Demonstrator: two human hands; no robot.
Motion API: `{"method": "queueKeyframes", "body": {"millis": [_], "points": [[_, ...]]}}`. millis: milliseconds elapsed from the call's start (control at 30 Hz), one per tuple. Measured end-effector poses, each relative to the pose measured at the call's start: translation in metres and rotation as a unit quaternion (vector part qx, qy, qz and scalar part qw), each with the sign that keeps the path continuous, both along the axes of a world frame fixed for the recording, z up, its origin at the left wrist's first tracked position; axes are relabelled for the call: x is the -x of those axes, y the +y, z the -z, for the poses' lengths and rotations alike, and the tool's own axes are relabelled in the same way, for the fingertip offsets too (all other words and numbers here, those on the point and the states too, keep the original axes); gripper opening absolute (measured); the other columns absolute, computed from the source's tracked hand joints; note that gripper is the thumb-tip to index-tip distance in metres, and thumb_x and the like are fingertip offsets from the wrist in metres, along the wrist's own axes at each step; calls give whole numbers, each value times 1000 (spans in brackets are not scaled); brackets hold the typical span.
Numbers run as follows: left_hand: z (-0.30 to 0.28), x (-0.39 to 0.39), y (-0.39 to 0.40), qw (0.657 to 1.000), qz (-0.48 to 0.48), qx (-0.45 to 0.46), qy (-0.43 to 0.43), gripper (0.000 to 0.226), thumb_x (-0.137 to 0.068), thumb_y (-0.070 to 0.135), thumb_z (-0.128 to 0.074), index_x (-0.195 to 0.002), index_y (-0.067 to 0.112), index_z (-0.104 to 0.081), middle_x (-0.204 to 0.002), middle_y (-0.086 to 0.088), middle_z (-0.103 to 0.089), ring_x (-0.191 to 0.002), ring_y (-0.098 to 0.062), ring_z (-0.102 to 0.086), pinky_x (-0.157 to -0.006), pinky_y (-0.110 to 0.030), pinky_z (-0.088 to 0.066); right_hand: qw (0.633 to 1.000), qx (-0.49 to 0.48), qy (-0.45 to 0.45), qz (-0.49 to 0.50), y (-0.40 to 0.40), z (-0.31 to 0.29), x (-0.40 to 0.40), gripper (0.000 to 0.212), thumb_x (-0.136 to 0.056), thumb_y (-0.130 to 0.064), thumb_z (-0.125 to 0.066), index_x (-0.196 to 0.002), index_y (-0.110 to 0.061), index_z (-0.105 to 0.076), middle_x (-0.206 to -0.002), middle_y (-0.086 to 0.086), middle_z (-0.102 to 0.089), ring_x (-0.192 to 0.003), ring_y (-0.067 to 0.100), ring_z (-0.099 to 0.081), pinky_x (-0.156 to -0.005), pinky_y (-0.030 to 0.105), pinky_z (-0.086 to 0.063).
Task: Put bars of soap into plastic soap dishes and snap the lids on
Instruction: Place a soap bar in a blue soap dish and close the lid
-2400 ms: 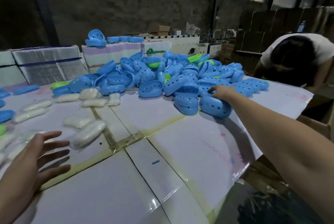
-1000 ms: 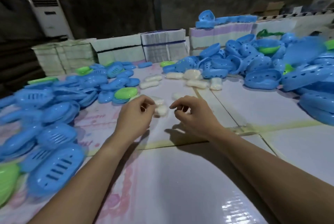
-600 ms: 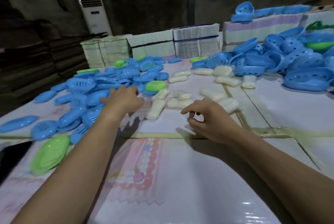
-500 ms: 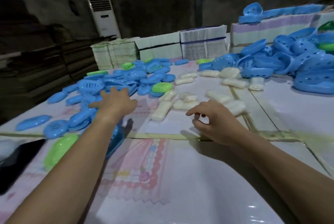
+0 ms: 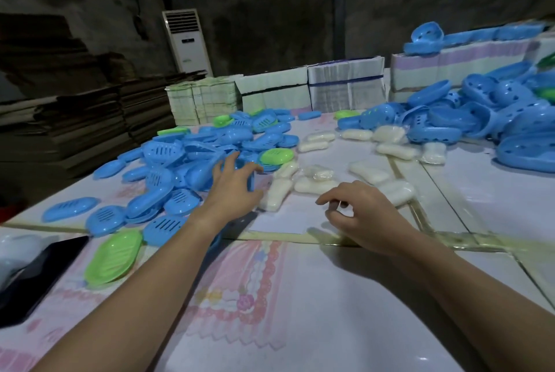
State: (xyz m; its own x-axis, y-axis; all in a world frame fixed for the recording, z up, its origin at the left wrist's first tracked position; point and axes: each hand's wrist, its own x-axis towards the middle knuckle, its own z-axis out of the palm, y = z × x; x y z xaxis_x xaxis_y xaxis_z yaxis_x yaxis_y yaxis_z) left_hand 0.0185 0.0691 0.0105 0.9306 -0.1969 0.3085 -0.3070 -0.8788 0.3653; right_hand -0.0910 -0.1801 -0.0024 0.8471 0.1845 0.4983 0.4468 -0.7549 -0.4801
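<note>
Wrapped soap bars (image 5: pixel 318 182) lie mid-frame on the bench (image 5: pixel 300 296), just right of the blue slotted lids (image 5: pixel 180 161). The left hand (image 5: pixel 232 188) spreads open onto one lid; the right hand (image 5: pixel 360 209) hovers loosely curled, empty. Fetching parts; next, close on that lid.

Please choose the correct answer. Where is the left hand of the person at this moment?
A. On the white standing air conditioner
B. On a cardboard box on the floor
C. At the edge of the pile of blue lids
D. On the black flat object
C: the left hand reaches with spread fingers onto a blue piece at the edge of the blue lid pile, beside the soap bars.
</note>
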Motion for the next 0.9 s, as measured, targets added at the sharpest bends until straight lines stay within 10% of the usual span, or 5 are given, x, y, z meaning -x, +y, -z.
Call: {"method": "queueKeyframes", "body": {"millis": [200,400,500,633,900], "points": [[-18,29,-65,906,119,403,50,78,-59,42,-87,-126,51,-48,-140,3,-41,-125,-16,-49,-96,-32,-50,998,-65,-10,26,-5,-3,-1,25,-81,-9,-67,-94,-30,-73,-79,-18,-63,-83,12,-53,-78,23,-41],[-9,39,-91,602,96,733,301,41,-72,34,-82,-105,18,-66,-101,-8,-62,-85,-21,-61,-71,-30,-57,992,-106,18,66,-13,-7,-2,24,-83,-10,-64,-95,-29,-73,-78,-16,-63,-84,6,-52,-72,19,-36],[-9,39,-86,482,59,810,328,28,-84,25,-75,-106,9,-67,-107,-12,-63,-105,-26,-64,-78,-31,-60,990,-100,13,98,-17,-9,-3,23,-85,-9,-63,-96,-26,-73,-80,-14,-62,-87,13,-53,-77,28,-42],[-10,44,-84,508,77,800,309,87,-61,32,-84,-140,16,-52,-127,-14,-60,-94,-23,-69,-70,-26,-61,980,-35,4,194,-27,-11,-7,23,-85,-16,-64,-105,-26,-71,-91,-6,-64,-95,21,-52,-81,34,-42],[-6,47,-80,471,54,788,393,6,-96,6,-63,-94,3,-66,-69,-8,-74,-54,-14,-71,-49,-20,-55,909,130,180,353,-45,-10,-11,75,-85,-66,-52,-148,-32,-28,-148,4,-39,-132,31,-33,-101,50,-33]]}}
